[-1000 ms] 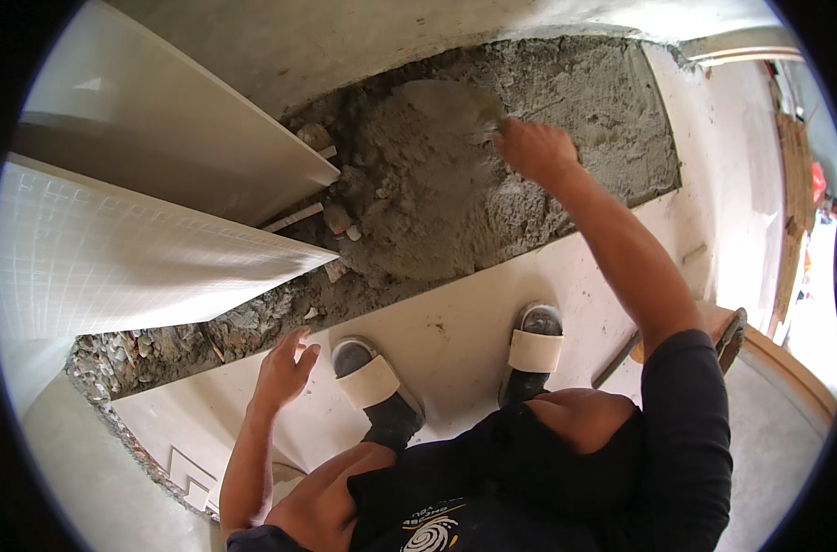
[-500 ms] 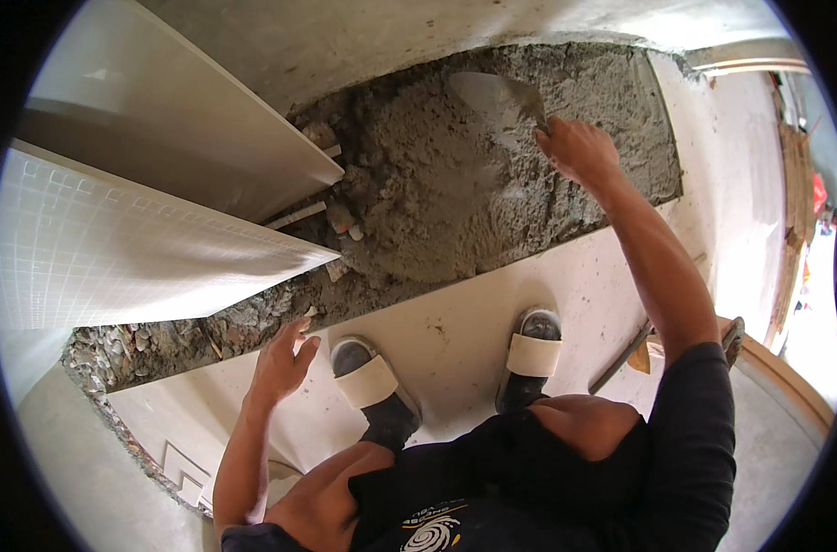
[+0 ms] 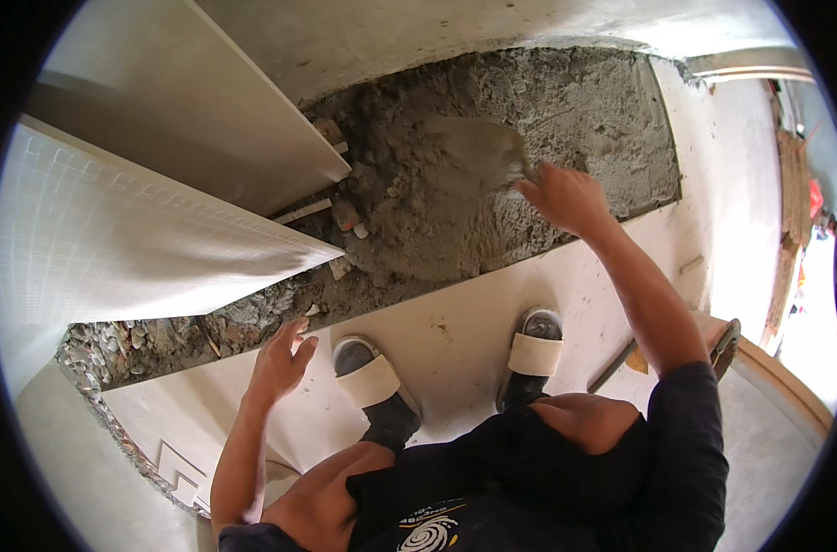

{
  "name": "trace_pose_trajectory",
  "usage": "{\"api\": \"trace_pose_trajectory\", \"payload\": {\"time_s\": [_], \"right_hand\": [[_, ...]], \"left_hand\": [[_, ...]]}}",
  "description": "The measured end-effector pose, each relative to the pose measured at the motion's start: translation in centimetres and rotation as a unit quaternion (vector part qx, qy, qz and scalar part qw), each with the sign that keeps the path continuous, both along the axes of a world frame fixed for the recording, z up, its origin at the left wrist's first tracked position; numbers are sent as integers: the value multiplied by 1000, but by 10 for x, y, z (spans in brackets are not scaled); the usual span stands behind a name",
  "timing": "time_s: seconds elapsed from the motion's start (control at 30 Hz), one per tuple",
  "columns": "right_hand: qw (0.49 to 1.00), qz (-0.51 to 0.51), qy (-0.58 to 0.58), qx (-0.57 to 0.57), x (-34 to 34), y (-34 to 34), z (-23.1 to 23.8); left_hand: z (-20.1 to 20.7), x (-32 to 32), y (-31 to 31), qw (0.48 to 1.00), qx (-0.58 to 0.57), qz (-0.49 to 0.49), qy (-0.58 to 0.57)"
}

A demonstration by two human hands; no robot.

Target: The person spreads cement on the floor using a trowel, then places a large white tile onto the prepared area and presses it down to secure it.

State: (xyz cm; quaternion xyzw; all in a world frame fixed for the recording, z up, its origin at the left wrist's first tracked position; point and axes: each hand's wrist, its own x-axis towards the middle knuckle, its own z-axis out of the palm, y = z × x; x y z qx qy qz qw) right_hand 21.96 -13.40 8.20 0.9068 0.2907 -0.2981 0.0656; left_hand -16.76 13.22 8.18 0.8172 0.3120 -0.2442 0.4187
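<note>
In my right hand (image 3: pixel 568 199) is the handle of a trowel, fingers wrapped round it. The trowel's broad blade (image 3: pixel 478 147) lies flat against a bed of wet grey mortar (image 3: pixel 584 110), pointing left; motion blurs it a little. My left hand (image 3: pixel 281 361) hangs with nothing in it, fingers apart, above the front edge of the rough strip. The mortar looks smoother on the right and lumpier towards the left, where rubble shows.
Two large pale tiles (image 3: pixel 188 101) stand on edge at the left, beside tile scraps (image 3: pixel 305 211) and loose rubble (image 3: pixel 142 354). My slippered feet stand on the laid pale floor (image 3: pixel 455 322). A wall (image 3: pixel 418 28) borders the far side. A long-handled tool (image 3: pixel 727 345) lies at right.
My right hand has drawn the trowel nearer and slightly left over the mortar. My left hand has barely moved.
</note>
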Motion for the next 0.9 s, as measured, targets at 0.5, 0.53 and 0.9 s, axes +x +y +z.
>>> {"api": "trace_pose_trajectory", "payload": {"time_s": [0.5, 0.53, 0.9], "right_hand": [[835, -94, 148, 522, -147, -47, 18], [835, -88, 115, 530, -144, -60, 15], [747, -618, -243, -23, -262, -422, -108]], "left_hand": [[29, 182, -164, 940, -283, 100, -163], [33, 181, -168, 942, -257, 114, -183], [29, 130, -73, 986, -113, 120, 32]]}}
